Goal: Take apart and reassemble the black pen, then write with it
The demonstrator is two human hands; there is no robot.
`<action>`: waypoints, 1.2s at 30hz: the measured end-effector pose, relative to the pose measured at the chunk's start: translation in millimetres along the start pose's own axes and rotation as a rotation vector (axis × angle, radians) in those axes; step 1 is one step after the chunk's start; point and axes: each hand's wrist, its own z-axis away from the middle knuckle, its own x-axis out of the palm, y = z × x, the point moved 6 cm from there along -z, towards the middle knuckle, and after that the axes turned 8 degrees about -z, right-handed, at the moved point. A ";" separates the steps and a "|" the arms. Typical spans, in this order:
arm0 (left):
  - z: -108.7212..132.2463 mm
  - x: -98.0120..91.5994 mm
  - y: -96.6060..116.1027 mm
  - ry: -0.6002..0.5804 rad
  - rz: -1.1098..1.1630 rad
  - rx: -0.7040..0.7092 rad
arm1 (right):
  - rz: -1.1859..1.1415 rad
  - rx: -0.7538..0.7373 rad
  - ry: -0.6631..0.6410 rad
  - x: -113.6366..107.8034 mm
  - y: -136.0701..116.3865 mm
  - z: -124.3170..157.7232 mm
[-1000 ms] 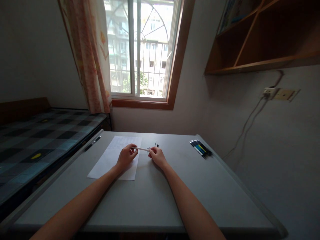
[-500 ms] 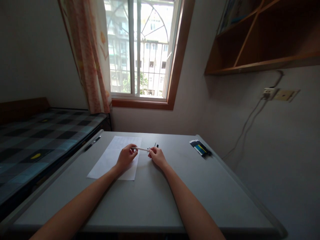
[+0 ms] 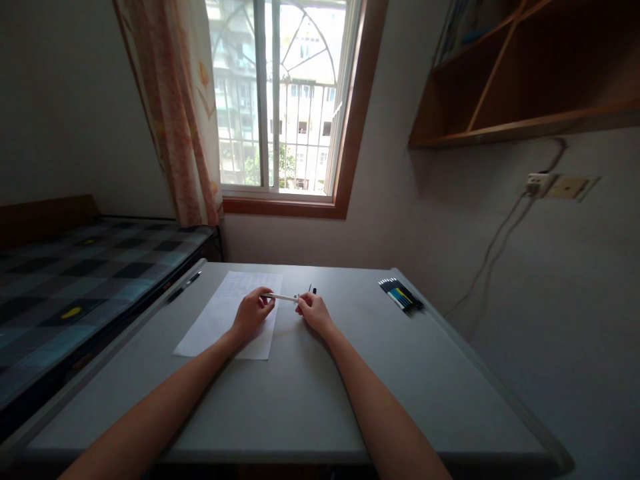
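A thin white pen (image 3: 283,298) lies level between both hands above the grey table (image 3: 310,400). My left hand (image 3: 253,312) is closed, pinching the pen's left end over a white sheet of paper (image 3: 220,320). My right hand (image 3: 313,312) is closed on the pen's right end, just right of the sheet. A small black piece (image 3: 313,291), perhaps a pen cap, lies on the table just beyond my right hand.
A row of several coloured pens (image 3: 401,297) lies near the table's far right edge. A dark pen (image 3: 185,285) rests at the left edge, beside a bed with a checked cover (image 3: 75,267). A window and curtain are ahead; wooden shelves (image 3: 525,73) hang at upper right.
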 end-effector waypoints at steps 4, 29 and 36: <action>0.3 1.4 -1.5 -0.013 -0.004 -0.011 | 0.003 0.002 0.002 -0.1 -0.1 0.3; 2.9 4.9 -1.4 -0.068 -0.014 -0.034 | -0.194 -0.004 0.077 -6.1 -4.0 -1.2; 3.5 6.8 0.0 -0.093 -0.012 -0.042 | -0.308 0.004 0.173 -13.3 -7.3 -2.2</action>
